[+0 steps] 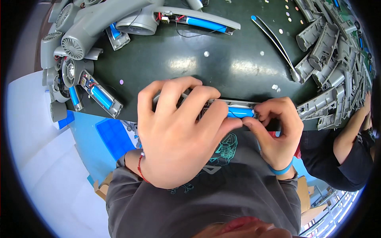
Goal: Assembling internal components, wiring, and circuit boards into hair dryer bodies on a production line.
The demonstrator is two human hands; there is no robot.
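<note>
Across the dark green worktop [234,41], glossy under two patches of reflected light, gray plastic parts crowd both sides. On the left I see a heap of fan-ended housings [73,47], with an opened handle [99,95] near it showing red wiring and a blue cell; another opened handle [206,23] lies along the far side, a dark wire looping from it. Tweezers [276,43] rest beside a pile of empty gray half-shells [323,49] on the right, and small pale discs [206,54] dot the surface. Below the left edge sits a bright blue tray [115,139]; over on the right, a co-worker's bare arm [347,137] shows from a dark sleeve. At the near edge, in front of the person's dark gray T-shirt [254,190], is a gray handle shell [244,103], its open side up, with a shiny blue battery cell [240,112] lying lengthwise in it. The left hand [178,131] arches over the shell, fingers spread and bent, hiding much of it; how firmly it grips, I cannot tell. The right hand [279,131] pinches the cell's right end between thumb and forefinger.
</note>
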